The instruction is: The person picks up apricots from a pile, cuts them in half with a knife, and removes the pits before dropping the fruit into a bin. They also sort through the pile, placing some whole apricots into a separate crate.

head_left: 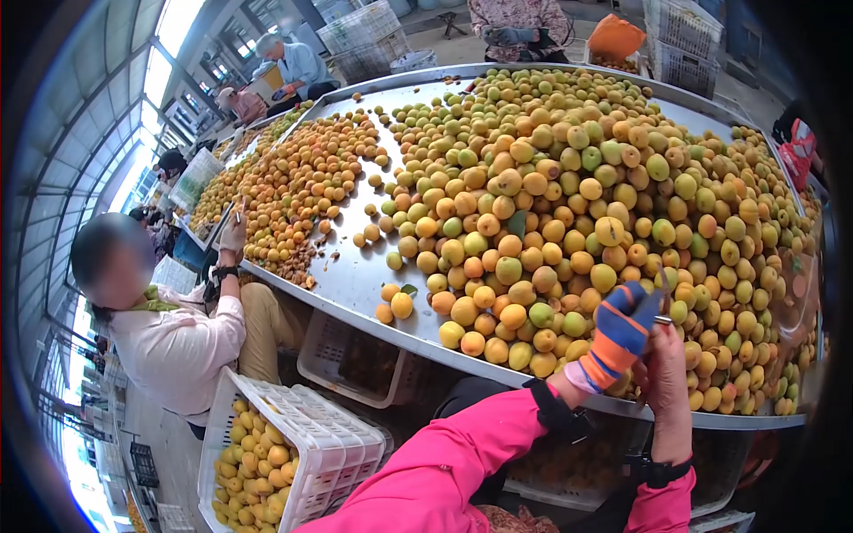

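Observation:
My left hand wears a blue and orange striped glove and is closed, its fingers curled; what it holds, if anything, is hidden. Bare and close beside it, my right hand pinches a thin metal tool that looks like a small knife, its narrow blade pointing up. The two hands meet just above the near edge of a metal table. Around and beyond them lies a large heap of yellow, orange and green apricots.
At left, a person in a pale shirt works by a second apricot pile. A white crate of apricots stands below the table, near another crate. Across the table is a person in patterned clothing; stacked crates stand behind.

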The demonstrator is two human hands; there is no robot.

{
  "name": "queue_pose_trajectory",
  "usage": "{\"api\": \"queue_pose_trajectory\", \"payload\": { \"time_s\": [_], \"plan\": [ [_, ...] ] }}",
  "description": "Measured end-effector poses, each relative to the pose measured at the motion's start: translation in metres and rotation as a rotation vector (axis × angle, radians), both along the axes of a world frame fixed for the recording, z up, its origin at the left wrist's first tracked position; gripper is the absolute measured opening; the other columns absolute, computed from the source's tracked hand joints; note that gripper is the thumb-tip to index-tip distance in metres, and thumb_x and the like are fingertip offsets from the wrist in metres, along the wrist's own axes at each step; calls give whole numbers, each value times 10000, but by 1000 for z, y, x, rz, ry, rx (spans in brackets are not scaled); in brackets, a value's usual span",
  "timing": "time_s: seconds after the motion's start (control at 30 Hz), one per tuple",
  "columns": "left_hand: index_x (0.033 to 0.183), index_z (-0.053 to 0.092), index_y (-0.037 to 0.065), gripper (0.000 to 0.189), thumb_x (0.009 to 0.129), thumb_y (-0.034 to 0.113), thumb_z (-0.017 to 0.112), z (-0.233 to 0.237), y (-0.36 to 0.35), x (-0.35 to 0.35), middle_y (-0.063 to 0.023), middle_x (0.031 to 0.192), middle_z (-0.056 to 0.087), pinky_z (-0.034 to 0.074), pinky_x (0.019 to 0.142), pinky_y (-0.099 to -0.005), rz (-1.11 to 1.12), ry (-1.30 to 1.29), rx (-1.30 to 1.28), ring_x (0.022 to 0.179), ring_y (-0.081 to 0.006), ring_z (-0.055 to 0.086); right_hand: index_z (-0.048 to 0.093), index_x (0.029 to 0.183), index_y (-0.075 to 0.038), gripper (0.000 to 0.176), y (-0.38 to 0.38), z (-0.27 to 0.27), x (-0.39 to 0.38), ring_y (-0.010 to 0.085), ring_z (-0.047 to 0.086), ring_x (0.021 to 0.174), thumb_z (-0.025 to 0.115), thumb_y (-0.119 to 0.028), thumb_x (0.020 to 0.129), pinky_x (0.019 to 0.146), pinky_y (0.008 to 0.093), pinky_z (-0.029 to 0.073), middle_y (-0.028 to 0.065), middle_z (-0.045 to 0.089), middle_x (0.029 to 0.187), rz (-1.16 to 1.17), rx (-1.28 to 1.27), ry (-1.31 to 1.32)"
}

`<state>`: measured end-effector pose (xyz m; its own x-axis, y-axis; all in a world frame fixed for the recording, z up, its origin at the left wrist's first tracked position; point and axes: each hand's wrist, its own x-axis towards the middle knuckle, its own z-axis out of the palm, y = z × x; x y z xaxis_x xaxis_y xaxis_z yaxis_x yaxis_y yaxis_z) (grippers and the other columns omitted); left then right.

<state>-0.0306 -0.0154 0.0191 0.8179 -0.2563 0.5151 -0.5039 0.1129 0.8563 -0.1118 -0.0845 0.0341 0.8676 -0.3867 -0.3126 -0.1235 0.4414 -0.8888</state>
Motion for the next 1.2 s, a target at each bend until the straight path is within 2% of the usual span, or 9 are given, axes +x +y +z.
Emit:
{"api": "queue_pose_trajectory", "payload": {
  "time_s": [0.03, 0.1, 0.3, 0.43, 0.57, 0.63, 0.83, 1.0, 1.2],
  "plan": [
    [644, 504, 43, 226, 828, 147, 586, -12, -2, 5, -44, 622, 481, 360, 519, -296, -11, -1, 2, 556, -157, 462, 462, 988, -91, 271, 0, -1, -1, 51, 415, 403, 584, -292, 854, 306, 172, 275, -7, 482, 625, -11, 2, -1],
    [657, 520, 68, 289, 878, 253, 532, -13, 0, 19, -30, 614, 522, 371, 528, -277, -230, 886, -485, 512, -144, 461, 449, 1002, -79, 254, 0, -4, 0, 57, 436, 440, 583, -232, 850, 327, 166, 294, 24, 502, 685, -49, -29, -35],
    [710, 558, 132, 553, 810, 659, 426, -14, 9, 17, -20, 628, 559, 431, 469, -310, -683, 1550, -666, 543, -211, 544, 506, 1032, -61, 263, -18, 11, 1, 44, 440, 462, 620, -178, 826, 357, 158, 313, 45, 597, 804, -340, 2, -158],
    [1011, 572, 139, 499, 849, 591, 435, -5, -1, -7, -3, 789, 613, 447, 546, -283, -853, 1475, -275, 717, -183, 594, 544, 1046, -64, 261, -18, 2, -2, 36, 525, 635, 639, -168, 826, 446, 166, 402, -19, 575, 845, -455, -208, -69],
    [1183, 506, 127, 307, 915, 275, 479, -17, 9, -10, -33, 1076, 569, 490, 740, -303, -826, 715, -67, 978, -130, 554, 616, 984, -46, 183, -10, 0, 0, 17, 535, 664, 618, -181, 861, 513, 141, 406, -9, 618, 836, -388, -156, -220],
    [1166, 502, 118, 276, 891, 145, 492, -7, 13, -5, -27, 1087, 532, 497, 777, -335, -772, 1200, -266, 1023, -176, 540, 607, 986, -39, 216, -18, -13, 5, 12, 532, 629, 606, -221, 871, 487, 136, 380, -13, 618, 821, -343, -333, -337],
    [1025, 567, 114, 258, 813, 253, 614, 10, 12, -2, -23, 908, 584, 494, 655, -295, -744, 1189, -230, 785, -145, 576, 515, 799, -66, 267, -43, 11, -6, 58, 393, 412, 556, -313, 894, 378, 194, 309, -22, 450, 532, -663, -78, -314],
    [1088, 516, 66, 245, 848, 25, 529, -28, 9, -10, -61, 994, 528, 512, 702, -312, -953, 950, -247, 872, -162, 537, 578, 857, -80, 238, -53, 25, -21, 38, 266, 369, 546, -313, 898, 341, 211, 183, -61, 311, 498, -503, -126, -339],
    [1163, 477, 44, 364, 818, 12, 587, -10, 7, -13, -57, 1001, 540, 495, 712, -279, -887, 1029, -319, 835, -157, 545, 585, 924, -12, 264, -35, -2, -11, 41, 500, 693, 644, -254, 834, 605, 202, 424, -17, 572, 766, -153, -468, -145]
  ]
}}
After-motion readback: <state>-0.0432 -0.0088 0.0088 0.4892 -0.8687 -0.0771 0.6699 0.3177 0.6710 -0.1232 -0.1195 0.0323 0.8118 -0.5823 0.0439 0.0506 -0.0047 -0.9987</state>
